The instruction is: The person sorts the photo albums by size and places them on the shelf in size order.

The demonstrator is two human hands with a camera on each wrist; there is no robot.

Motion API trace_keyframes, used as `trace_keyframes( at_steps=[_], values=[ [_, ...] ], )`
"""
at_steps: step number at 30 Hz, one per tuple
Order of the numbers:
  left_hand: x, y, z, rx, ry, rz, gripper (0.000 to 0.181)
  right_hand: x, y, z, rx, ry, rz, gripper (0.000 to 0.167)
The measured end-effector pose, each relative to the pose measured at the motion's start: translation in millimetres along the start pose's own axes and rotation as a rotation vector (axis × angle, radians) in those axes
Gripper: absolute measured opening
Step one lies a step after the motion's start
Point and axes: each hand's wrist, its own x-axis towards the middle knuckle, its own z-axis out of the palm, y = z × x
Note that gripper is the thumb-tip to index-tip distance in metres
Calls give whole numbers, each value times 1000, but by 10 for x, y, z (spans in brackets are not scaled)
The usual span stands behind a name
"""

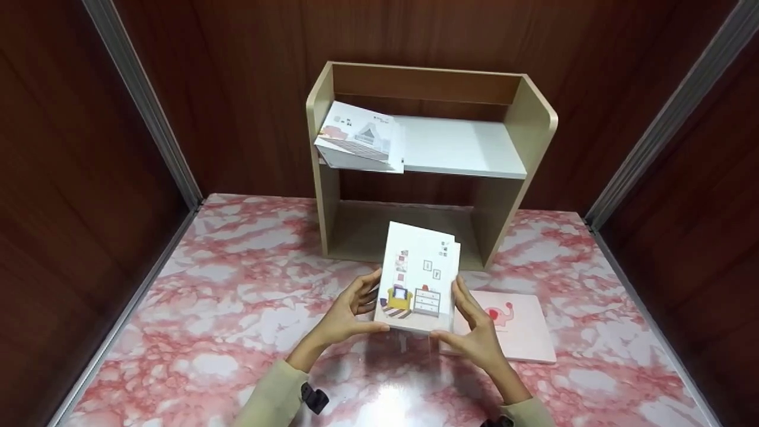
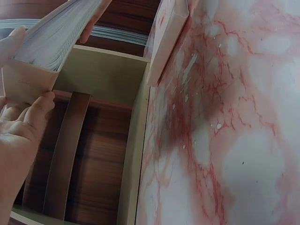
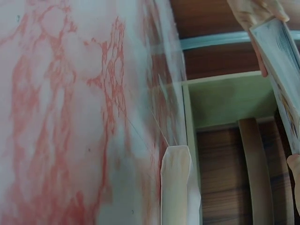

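A white book [image 1: 415, 279] with a yellow armchair and a drawer chest on its cover is held up above the table, in front of the shelf. My left hand [image 1: 350, 311] grips its left edge, thumb at the lower corner. On the other side my right hand [image 1: 477, 332] holds the right edge, thumb at the bottom. A second white edge shows behind the cover at the right. In the left wrist view, the left hand's curled fingers [image 2: 35, 115] support the book [image 2: 30, 79], whose page edges show. The right wrist view shows the book [image 3: 281, 61] between both hands.
A two-tier wooden shelf [image 1: 498, 216] stands at the back; white books [image 1: 359, 136] lean at the left of its upper tier. A pink book [image 1: 522, 326] with an elephant lies on the marbled table [image 1: 213, 320], right of and below the held book. Dark wood panels [image 1: 77, 178] enclose the table.
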Motion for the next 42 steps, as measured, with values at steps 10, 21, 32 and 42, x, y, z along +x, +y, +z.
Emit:
trace_keyframes(
  at_steps=[10, 21, 32, 42],
  values=[
    [40, -158, -37, -36, 12, 64, 83, 45, 3, -13, 2, 13, -62, 87],
    [63, -145, -15, -46, -4, 98, 83, 49, -23, -56, -31, 18, -93, 86],
    [109, -54, 1, 19, 31, 112, 85, 104, -67, -96, -16, 21, -145, 85],
    [102, 202, 75, 55, 36, 84, 83, 103, -88, -116, -16, 30, -157, 85]
  ],
)
